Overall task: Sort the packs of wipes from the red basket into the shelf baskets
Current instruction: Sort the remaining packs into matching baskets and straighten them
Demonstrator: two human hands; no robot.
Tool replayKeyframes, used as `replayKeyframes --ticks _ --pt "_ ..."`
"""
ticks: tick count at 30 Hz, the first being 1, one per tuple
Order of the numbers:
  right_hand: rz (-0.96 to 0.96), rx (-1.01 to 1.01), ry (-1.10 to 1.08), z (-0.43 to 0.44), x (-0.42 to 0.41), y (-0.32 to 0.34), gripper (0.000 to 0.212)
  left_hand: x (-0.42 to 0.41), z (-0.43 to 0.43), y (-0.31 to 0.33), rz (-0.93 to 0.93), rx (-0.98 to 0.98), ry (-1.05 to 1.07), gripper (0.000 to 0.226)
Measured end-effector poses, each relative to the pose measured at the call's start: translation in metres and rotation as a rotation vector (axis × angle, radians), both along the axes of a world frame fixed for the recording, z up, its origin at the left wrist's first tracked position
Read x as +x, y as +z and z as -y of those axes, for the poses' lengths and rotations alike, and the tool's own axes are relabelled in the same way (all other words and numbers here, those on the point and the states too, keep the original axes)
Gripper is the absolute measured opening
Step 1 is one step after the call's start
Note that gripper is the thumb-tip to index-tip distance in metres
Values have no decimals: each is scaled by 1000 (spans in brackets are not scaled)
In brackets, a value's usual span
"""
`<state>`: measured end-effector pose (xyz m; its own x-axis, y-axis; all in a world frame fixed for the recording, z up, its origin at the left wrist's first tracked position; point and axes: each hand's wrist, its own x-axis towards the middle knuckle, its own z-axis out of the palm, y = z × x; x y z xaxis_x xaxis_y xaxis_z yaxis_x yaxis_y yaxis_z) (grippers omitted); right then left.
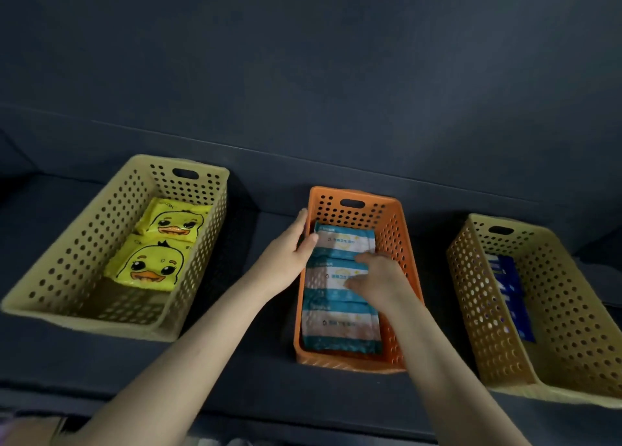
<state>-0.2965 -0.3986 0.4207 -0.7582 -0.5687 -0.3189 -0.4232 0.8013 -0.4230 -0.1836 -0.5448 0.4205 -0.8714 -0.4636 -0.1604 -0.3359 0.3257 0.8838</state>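
Note:
Three teal-and-white packs of wipes lie in a row in the orange basket (409, 260) at the middle of the shelf. My left hand (289, 253) holds that basket's left wall, fingers outside and thumb over the rim against the far pack (346, 240). My right hand (380, 279) is inside the basket, fingers bent down on the middle pack (326, 274); the hand is blurred. The near pack (340, 324) lies untouched. The red basket is out of view.
A pale yellow basket (67, 267) on the left holds two yellow duck packs (148, 265). Another yellow basket (572, 328) on the right holds dark blue packs (508, 287). All stand on a dark shelf (242, 371) with a dark back wall.

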Motion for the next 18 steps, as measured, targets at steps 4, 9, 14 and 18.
replayKeyframes --ticks 4,9,14,18 --pt "0 -229 72 -18 6 20 45 32 -11 -5 24 -165 129 52" --pt "-65 -411 86 -46 46 45 33 92 -27 1 -38 -253 58 30" --pt "-216 -496 -24 -81 111 55 27 158 -35 6 -98 -243 0 27" --pt "-270 -529 -89 -120 185 55 26 223 -45 5 -115 -173 -41 28"
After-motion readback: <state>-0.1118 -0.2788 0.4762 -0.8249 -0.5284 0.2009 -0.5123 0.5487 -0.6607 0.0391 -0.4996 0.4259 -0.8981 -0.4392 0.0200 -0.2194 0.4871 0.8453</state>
